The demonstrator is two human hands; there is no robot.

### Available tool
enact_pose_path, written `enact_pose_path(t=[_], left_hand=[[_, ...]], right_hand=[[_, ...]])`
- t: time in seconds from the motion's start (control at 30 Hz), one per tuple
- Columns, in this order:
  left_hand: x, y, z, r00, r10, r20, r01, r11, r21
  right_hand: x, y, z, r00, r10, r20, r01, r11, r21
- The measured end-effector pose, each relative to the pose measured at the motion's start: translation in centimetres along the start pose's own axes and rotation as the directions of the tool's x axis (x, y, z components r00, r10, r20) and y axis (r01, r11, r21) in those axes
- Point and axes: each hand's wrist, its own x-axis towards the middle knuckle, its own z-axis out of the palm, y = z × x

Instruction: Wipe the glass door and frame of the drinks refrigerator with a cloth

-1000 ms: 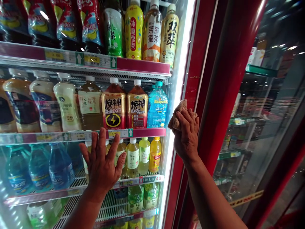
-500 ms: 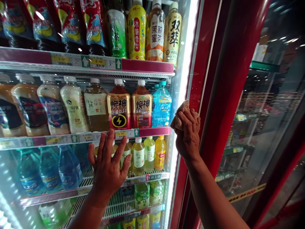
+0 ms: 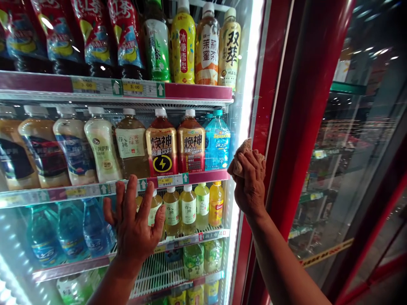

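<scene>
My left hand (image 3: 135, 220) is raised, palm away from me, with its fingers spread and nothing held, in front of the middle shelves of a drinks cooler. To its right, my right hand (image 3: 251, 180) has its fingers bent over a crumpled tan cloth (image 3: 241, 160). The cloth is pressed near the lit right edge of the cooler, beside the red frame (image 3: 265, 101). Behind my left fingertips runs a shelf edge with price tags (image 3: 164, 181). Whether my left palm touches the glass cannot be made out.
Rows of drink bottles (image 3: 161, 144) stand on several shelves behind the glass. A thick dark red door frame (image 3: 313, 127) slants down on the right. Beyond it, glass with reflections and a yellow strip (image 3: 329, 253) shows.
My left hand has shifted a little left in view. My right hand and the cloth are slightly lower, still by the lit edge. The shelves sit slightly lower in the picture.
</scene>
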Motion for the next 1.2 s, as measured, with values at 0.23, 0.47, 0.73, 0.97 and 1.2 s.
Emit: enact_pose_path(t=[0.23, 0.47, 0.73, 0.97, 1.2], left_hand=[[-0.2, -0.3, 0.1, 0.999, 0.010, 0.052, -0.009, 1.000, -0.006], [-0.1, -0.5, -0.1, 0.997, 0.037, 0.069, -0.038, 0.999, 0.011], [0.0, -1.2, -1.0, 0.993, 0.061, 0.102, -0.061, 0.998, -0.004], [-0.2, -2.4, -2.2, 0.998, 0.055, 0.034, -0.053, 0.997, -0.058], [-1.0, -4.9, -2.1, 0.997, -0.067, 0.038, 0.067, 0.998, 0.002]], right_hand=[[-1.5, -1.2, 0.2, 1.000, -0.021, -0.006, 0.022, 1.000, 0.023], [-0.1, -1.3, 0.7, 0.999, 0.002, -0.039, -0.002, 1.000, 0.008], [-1.3, -2.5, 0.8, 1.000, -0.007, -0.014, 0.007, 1.000, 0.013], [-0.4, -2.8, 1.3, 0.998, 0.005, -0.068, -0.003, 1.000, 0.028], [-2.0, -3.9, 1.4, 0.999, 0.053, -0.002, -0.053, 0.998, 0.019]])
